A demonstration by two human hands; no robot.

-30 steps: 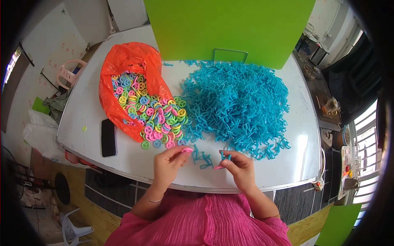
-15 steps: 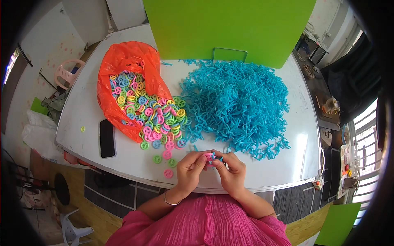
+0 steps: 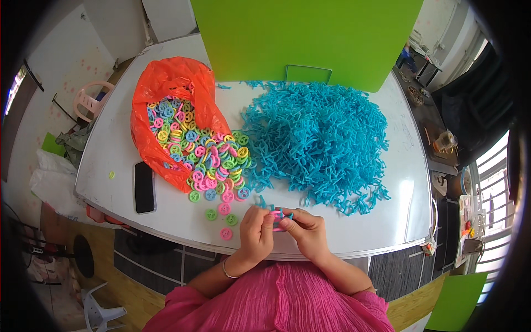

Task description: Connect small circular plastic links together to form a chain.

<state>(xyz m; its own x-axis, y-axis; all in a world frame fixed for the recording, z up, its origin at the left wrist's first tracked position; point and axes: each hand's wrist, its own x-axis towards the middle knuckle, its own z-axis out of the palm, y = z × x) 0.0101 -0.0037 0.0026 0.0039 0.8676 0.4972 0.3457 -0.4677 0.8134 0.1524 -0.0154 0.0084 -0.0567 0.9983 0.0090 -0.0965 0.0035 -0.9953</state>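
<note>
At the table's near edge my hands meet, fingertips together. My left hand (image 3: 256,232) is closed in a pinch on a small pink plastic wheel (image 3: 275,213). Against it, my right hand (image 3: 307,231) pinches a small blue plastic piece (image 3: 289,216); fingers partly hide how the two parts join. Beyond my fingers spreads a big heap of blue forked plastic pieces (image 3: 321,144). To its left, multicoloured plastic wheels (image 3: 213,157) spill from an orange-red plastic bag (image 3: 146,133). Several loose wheels, among them a pink one (image 3: 226,234), lie left of my left hand.
A dark-screened phone (image 3: 145,187) lies on the white table (image 3: 110,160) left of the bag. Behind the heap stands a tall green panel (image 3: 310,39) with a metal wire stand (image 3: 308,73) at its foot. A tiny green ring (image 3: 112,175) sits near the left edge.
Both hands have shifted slightly left with the pink wheel and blue piece. My right fingers have changed their hold a little, and more of the blue piece shows.
</note>
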